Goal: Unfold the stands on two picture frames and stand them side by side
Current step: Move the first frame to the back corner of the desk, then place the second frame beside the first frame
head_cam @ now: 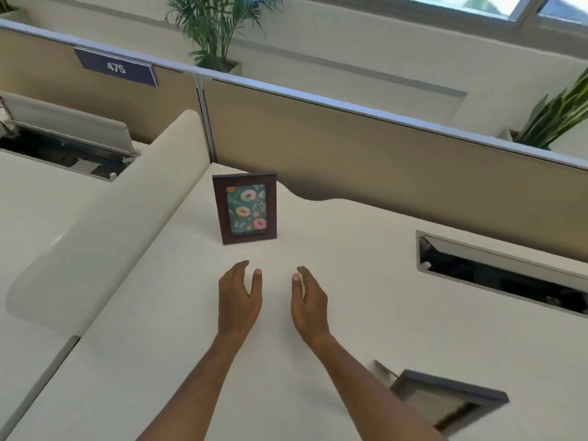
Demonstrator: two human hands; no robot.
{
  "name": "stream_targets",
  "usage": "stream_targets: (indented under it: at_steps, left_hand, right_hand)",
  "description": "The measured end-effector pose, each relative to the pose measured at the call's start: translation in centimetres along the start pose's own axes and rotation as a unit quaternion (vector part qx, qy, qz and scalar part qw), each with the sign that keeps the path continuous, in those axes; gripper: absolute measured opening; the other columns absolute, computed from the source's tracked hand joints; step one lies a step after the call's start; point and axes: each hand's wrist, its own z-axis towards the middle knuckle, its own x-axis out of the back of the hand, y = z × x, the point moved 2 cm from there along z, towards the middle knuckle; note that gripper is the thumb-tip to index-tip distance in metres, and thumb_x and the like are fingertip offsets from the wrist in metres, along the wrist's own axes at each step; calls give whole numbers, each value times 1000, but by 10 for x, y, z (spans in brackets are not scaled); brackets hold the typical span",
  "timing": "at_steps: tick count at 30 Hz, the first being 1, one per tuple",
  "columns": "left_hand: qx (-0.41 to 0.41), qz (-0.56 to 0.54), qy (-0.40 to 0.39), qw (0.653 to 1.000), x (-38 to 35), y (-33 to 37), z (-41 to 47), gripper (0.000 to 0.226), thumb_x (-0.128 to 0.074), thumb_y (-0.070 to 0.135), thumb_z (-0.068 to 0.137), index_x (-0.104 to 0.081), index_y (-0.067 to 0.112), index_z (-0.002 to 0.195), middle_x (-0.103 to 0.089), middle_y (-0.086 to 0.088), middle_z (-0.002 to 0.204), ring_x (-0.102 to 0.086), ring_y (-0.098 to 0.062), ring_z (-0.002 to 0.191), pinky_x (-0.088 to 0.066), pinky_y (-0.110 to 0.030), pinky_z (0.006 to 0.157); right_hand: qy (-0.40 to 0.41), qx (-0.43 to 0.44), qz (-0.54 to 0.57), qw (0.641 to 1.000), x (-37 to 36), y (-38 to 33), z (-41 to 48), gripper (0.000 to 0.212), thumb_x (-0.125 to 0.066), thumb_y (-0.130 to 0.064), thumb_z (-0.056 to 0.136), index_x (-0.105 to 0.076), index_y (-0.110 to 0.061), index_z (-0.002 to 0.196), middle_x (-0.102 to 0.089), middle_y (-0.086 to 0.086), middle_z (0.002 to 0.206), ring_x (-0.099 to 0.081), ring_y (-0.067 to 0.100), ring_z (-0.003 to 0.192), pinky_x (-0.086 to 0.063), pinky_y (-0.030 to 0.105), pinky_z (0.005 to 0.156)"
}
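dark wood picture frame point(245, 208) upright on desk point(350, 313), just beyond left hand point(239, 300) and right hand point(309, 302), both hands spread, empty

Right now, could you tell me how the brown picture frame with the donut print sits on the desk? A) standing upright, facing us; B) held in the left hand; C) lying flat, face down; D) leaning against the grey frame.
A: the brown picture frame stands upright on the desk with its print toward the camera, beyond both empty hands, the left hand and the right hand.
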Motion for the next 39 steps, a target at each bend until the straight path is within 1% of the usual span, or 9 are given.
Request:
stream_targets:
  at_steps: [3,9,12,15,20,26,30,35,39]
  left_hand:
    - [-104,100,-98,985,-11,1,-48,48,-56,33,101,-53,9,143,-54,-11,148,-42,-30,141,-39,-45,115]
    - [-217,199,-233,927,-50,13,-146,57,-51,39,103,-44,11,152,-43,-10,159,-35,-30,148,-34,-44,118]
    - [-227,194,-272,915,-66,23,-181,58,-50,39,103,-41,12,154,-43,-9,159,-34,-28,148,-35,-41,118]
    - [-229,192,-286,910,-77,30,-210,57,-52,33,103,-40,10,154,-45,-9,157,-34,-26,146,-34,-39,118]
    - [-247,211,-300,897,-89,36,-241,54,-54,19,99,-44,3,150,-51,-13,151,-43,-30,140,-36,-39,117]
    - [-230,224,-299,898,-95,35,-261,58,-45,13,100,-32,3,156,-35,-11,163,-28,-26,153,-21,-33,125]
    - [-215,217,-299,904,-97,37,-267,57,-39,11,102,-29,4,158,-29,-8,166,-20,-23,156,-21,-34,126]
    - [-168,184,-307,918,-100,42,-269,60,-39,3,98,-30,6,157,-33,-7,165,-20,-22,155,-29,-41,123]
    - [-126,140,-287,939,-101,43,-273,56,-40,2,99,-35,6,155,-41,-7,160,-31,-25,151,-30,-39,122]
  right_hand:
    - [-25,27,-45,998,19,20,-58,49,-39,-40,107,-46,-19,151,-46,-5,158,-39,9,147,-29,29,124]
    - [-37,60,-119,990,82,80,-170,47,-41,-30,106,-41,-25,153,-38,-12,160,-27,-3,149,-15,8,120]
    - [-44,53,-97,993,120,106,-218,40,-44,-34,104,-53,-28,143,-52,-15,147,-44,-7,136,-35,14,115]
    - [-43,40,-56,997,157,129,-256,29,-53,-33,100,-67,-24,124,-69,-13,120,-65,-3,106,-57,21,91]
    - [59,-7,-42,997,213,161,-277,18,-63,-26,96,-74,-22,108,-74,-18,104,-71,0,91,-59,20,75]
    - [158,-24,-54,986,269,182,-250,16,-67,-14,94,-74,-15,108,-74,-11,100,-70,-2,87,-58,21,77]
    - [132,-49,-13,990,285,181,-222,25,-65,-10,95,-69,-14,119,-72,-5,111,-69,3,95,-52,6,76]
    - [100,-68,19,992,282,180,-204,32,-61,-4,96,-67,-14,126,-73,-4,115,-68,5,99,-49,2,81]
    - [94,-82,65,990,276,179,-201,31,-59,-2,97,-67,-13,125,-74,-4,114,-69,11,107,-54,23,97]
